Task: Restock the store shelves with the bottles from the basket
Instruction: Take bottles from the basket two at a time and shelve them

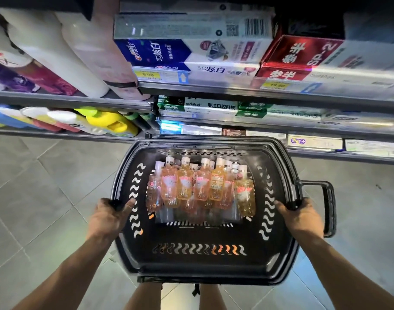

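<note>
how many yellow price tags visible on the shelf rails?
2. Left price tag sits on the upper rail below the blue toothpaste box; right price tag below the red box. Lower rails are blurred and partly behind the basket, so more may be hidden.

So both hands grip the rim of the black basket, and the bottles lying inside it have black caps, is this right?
Not quite: the caps are white, not black, as the head view shows. The rest holds: the left hand and the right hand both grip the rim of the black basket, and the bottles lie inside it.
</note>
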### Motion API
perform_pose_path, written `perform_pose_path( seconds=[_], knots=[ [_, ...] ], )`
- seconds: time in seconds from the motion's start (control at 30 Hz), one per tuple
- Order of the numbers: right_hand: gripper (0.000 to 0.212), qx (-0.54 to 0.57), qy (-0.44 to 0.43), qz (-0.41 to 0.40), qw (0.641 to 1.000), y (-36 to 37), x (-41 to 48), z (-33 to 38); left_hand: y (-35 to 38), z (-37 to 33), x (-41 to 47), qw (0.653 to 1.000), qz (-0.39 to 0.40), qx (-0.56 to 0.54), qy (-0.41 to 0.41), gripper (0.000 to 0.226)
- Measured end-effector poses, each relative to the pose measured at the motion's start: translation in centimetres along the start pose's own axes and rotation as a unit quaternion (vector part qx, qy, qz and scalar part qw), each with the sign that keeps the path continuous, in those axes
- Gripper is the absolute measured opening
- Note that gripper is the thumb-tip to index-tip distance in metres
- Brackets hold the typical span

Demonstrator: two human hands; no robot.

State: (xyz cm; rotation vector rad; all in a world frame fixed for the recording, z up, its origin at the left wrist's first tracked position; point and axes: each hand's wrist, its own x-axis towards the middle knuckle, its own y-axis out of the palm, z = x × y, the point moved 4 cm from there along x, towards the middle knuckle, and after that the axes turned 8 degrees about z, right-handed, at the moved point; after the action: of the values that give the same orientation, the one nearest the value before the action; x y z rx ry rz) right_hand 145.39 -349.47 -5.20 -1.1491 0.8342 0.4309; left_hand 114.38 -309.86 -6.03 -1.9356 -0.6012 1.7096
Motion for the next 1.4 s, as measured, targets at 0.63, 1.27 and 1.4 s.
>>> perform_pose_path(
  seconds=[0.63, 1.27, 1.4],
  knots=[
    [0.141, -0.064, -0.007, 0.139, 0.988, 16.4, -1.5, 9.0, 8.3, -9.4, 2.6, 0.971, -0.019, 0.199, 0.130, 0.128],
    [0.141, 0.029, 0.002, 0.169, 0.985, 19.9, 4.5, 8.6, 12.4, -8.5, 8.0, 0.971, 0.049, -0.229, -0.044, 0.055],
    [0.057, 0.089, 0.022, 0.253, 0.963, 17.1, -0.5, 9.8, 11.0, -9.2, 4.2, 0.914, 0.139, -0.379, -0.029, 0.079]
  ],
)
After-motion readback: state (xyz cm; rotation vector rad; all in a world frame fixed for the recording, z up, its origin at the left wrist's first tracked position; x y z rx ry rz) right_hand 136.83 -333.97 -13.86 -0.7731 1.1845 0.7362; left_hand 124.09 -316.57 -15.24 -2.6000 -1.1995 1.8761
